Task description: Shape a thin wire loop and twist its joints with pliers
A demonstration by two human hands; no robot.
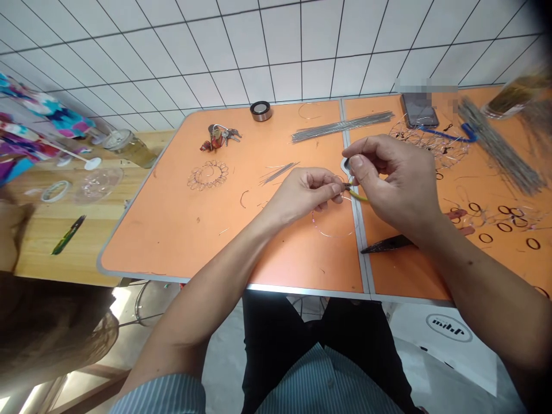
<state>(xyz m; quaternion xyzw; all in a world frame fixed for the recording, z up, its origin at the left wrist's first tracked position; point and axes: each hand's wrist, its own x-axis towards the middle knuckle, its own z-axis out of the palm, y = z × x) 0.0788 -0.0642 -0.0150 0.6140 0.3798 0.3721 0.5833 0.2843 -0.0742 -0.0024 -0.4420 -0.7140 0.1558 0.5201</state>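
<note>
My left hand [311, 192] is closed in a pinch at the middle of the orange table, fingertips together on a thin wire [331, 234] that curves down in a loop with pinkish bits. Just to its right, my right hand [397, 178] pinches thumb against forefinger; what lies between them is too small to make out. A yellow-handled tool [357, 196] with a dark tip shows between the hands, partly hidden by them. Under my right wrist lie black-nosed pliers [386, 245] with reddish handles.
Bundles of straight wires [340, 127] lie behind my hands, with a phone [419, 110] and tangled wire [440, 146] to the right. Black rings [486, 238] are scattered there. A looped wire piece [209, 175] and a tape roll [261, 111] are leftward. Another person's head [56, 339] is at left.
</note>
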